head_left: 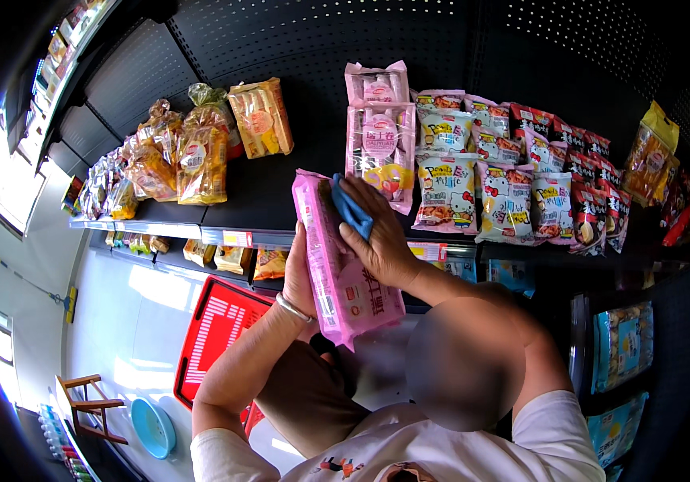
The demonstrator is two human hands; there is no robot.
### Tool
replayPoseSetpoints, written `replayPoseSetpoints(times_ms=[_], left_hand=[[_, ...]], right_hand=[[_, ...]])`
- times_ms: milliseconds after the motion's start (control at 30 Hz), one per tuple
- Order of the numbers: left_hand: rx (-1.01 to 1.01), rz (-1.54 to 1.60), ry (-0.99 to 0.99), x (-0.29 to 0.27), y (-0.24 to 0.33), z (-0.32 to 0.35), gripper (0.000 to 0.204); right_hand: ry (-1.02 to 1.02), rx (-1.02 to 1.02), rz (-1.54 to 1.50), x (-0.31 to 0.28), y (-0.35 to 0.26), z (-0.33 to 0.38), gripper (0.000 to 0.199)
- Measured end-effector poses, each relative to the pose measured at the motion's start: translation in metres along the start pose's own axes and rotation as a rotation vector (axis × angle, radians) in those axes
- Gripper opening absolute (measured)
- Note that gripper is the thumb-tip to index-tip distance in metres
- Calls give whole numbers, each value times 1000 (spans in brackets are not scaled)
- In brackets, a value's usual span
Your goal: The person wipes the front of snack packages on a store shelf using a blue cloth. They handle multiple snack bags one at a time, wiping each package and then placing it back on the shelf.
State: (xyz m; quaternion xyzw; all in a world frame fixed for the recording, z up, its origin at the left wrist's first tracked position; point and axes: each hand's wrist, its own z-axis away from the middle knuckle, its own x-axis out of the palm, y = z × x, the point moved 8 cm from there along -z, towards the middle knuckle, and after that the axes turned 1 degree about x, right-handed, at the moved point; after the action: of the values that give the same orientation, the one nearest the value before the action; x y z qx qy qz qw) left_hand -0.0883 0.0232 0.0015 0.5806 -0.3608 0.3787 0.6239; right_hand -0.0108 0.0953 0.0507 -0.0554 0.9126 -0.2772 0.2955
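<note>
A long pink snack package [330, 277] is held upright and a little tilted in front of the shelf. My left hand [300, 279], with a bangle at the wrist, grips its left side; the fingers behind it are partly hidden. Against the package's upper right part, my right hand [378, 237] presses a folded blue cloth [351, 210], its fingers bent over it. Just behind, two similar pink packages [378, 132] stand on the black shelf [256, 197].
Several small snack bags [505, 197] stand to the right on the shelf, bagged breads [202, 165] to the left. A red shopping basket [215, 337] is below at the left, near a blue basin [152, 427] and a wooden stool [92, 406]. Blue packages [622, 347] sit at the right.
</note>
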Motion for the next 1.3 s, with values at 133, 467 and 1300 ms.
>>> replayPoseSetpoints(times_ms=[133, 467, 1300], left_hand=[[121, -34, 10, -18, 23, -5, 73], [320, -36, -68, -10, 61, 11, 77], [403, -436, 216, -16, 83, 32, 71]], right_hand=[[-126, -146, -120, 10, -50, 24, 70], [-280, -224, -54, 19, -80, 42, 71], [95, 207, -443, -6, 7, 26, 58]])
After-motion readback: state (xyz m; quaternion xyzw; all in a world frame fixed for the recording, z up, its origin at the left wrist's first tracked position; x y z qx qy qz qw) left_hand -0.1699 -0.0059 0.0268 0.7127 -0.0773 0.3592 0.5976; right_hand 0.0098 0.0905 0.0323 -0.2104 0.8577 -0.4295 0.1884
